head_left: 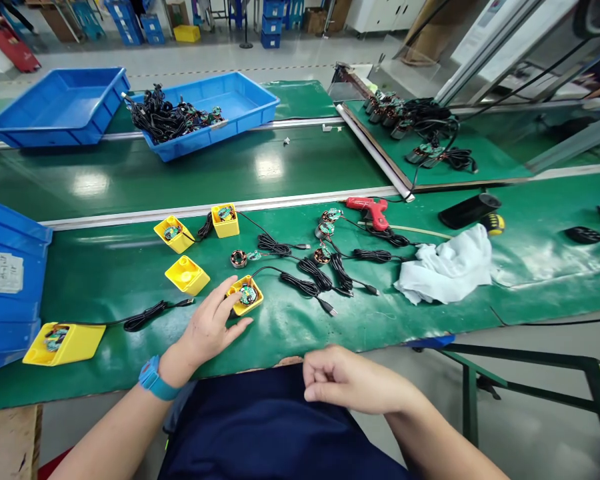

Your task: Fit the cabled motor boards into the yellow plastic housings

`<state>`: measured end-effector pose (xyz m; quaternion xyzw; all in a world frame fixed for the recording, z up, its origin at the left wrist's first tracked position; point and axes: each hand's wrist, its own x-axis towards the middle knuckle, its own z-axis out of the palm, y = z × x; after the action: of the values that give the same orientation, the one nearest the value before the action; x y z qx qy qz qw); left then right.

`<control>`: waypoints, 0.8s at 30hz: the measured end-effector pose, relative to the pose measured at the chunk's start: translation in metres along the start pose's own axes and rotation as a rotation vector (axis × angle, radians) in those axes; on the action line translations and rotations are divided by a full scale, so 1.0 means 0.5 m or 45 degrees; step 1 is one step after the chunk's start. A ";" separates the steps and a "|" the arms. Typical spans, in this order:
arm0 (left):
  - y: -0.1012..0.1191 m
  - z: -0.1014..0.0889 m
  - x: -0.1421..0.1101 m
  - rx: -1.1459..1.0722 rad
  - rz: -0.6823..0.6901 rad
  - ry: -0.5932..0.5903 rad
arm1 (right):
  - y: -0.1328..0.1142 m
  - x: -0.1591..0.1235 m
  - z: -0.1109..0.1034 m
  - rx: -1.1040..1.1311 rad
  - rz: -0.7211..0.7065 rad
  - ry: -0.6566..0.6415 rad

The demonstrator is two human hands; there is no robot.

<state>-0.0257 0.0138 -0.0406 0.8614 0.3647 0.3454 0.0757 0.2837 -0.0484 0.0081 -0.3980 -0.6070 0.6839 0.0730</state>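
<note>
My left hand (213, 327) reaches over the table edge, its fingertips touching the left rim of a small yellow plastic housing (257, 308). The thumb is stretched apart from the fingers. Inside that housing sits a green circuit board (249, 293), and a black cable runs out of it to the right. Loosely curled, my right hand (337, 380) hangs in front of my body by the table edge; I see nothing in it. Beside the left hand lies a yellow housing without a board (187, 277). More housings with boards stand behind (225, 223) and at far left (75, 343).
Copper-wound motors (322, 255) and coiled black cables (300, 285) lie right of the hands. Beyond them are a red glue gun (373, 210), a white cloth (447, 267) and a black cylinder (467, 211). Blue bins (250, 100) stand across the green table; another (10, 313) is left.
</note>
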 end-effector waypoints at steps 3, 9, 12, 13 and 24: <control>-0.002 0.001 -0.008 -0.052 -0.057 0.017 | 0.009 -0.017 -0.014 0.197 -0.030 0.105; -0.001 -0.010 -0.018 -0.067 -0.127 0.134 | -0.016 -0.038 -0.048 0.397 -0.299 0.336; 0.014 -0.019 -0.026 -0.030 -0.146 0.178 | -0.030 -0.006 -0.053 0.362 -0.231 0.778; 0.024 -0.021 -0.031 -0.008 -0.157 0.203 | -0.032 0.010 -0.049 0.343 -0.189 0.865; 0.195 -0.024 -0.060 -0.280 -0.030 -0.347 | -0.055 0.177 0.068 0.834 -0.004 0.242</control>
<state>0.0079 -0.0785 -0.0103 0.8824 0.3211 0.2625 0.2222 0.1919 -0.0161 -0.0099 -0.4144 -0.3463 0.8023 0.2543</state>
